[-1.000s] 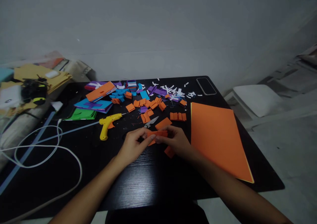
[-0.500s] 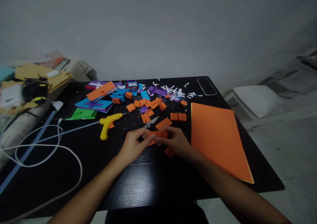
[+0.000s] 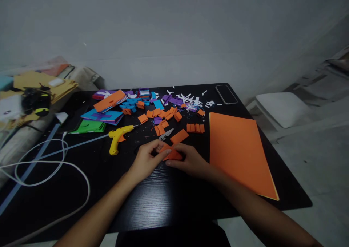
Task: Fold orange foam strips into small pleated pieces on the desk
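Observation:
Between my two hands is a small orange piece of paper [image 3: 173, 154], partly folded and partly covered by my fingers. My left hand [image 3: 148, 158] pinches its left side, with the thumb on top. My right hand [image 3: 191, 160] grips its right end between thumb and fingers. Just beyond the hands lie scissors [image 3: 166, 134], their handles hidden behind my left hand. An orange paper rectangle [image 3: 179, 136] rests beside the blades. Farther right sits a row of folded orange pieces [image 3: 195, 128].
A yellow glue gun [image 3: 117, 139] lies left of my hands. Large orange sheets [image 3: 240, 152] cover the table's right side, with a phone [image 3: 226, 94] behind. Orange pieces [image 3: 163, 114], white scraps [image 3: 191, 101] and stacked blue paper [image 3: 109, 116] lie at the back. A white cable [image 3: 84, 174] loops at left.
My right hand has turned and shifted slightly, and the orange paper between my hands now looks folded at an angle. The small orange piece below my right hand no longer shows.

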A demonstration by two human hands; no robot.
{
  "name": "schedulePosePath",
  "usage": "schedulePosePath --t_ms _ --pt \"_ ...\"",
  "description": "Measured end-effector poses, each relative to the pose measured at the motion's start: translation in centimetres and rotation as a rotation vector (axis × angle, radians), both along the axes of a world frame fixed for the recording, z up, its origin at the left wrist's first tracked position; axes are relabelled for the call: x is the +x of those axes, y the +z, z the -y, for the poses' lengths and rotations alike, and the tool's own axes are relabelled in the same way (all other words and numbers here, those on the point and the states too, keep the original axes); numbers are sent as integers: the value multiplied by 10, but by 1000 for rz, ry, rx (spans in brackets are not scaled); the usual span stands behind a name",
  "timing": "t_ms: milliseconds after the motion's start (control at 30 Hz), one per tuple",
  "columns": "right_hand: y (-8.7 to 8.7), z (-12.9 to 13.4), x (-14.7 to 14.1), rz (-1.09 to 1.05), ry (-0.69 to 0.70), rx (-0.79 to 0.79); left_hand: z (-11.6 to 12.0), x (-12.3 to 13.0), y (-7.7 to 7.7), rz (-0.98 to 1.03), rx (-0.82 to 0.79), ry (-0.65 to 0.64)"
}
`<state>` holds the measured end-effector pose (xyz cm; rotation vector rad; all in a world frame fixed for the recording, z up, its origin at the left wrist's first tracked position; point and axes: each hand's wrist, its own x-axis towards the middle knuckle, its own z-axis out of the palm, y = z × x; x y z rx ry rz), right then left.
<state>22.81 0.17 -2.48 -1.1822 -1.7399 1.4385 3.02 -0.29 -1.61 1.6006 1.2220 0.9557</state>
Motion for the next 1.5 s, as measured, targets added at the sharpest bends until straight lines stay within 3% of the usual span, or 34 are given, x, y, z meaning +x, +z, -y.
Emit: schedulePosePath --t_ms 367,600,800,1067,1500 --pt "-4 -5 1 -160 -91 -110 -1 -5 -5 17 -13 37" --pt "-6 -5 0 -265 -104 -207 -2 -5 -3 -62 -31 -36" --pt "-6 -5 1 -226 -115 -149 -3 -10 2 -147 23 -95" --pt "-7 -5 0 -302 -137 -179 -1 -7 0 -148 13 -69" --pt "-5 -5 1 -202 -157 -100 -1 -9 1 -176 66 -93"
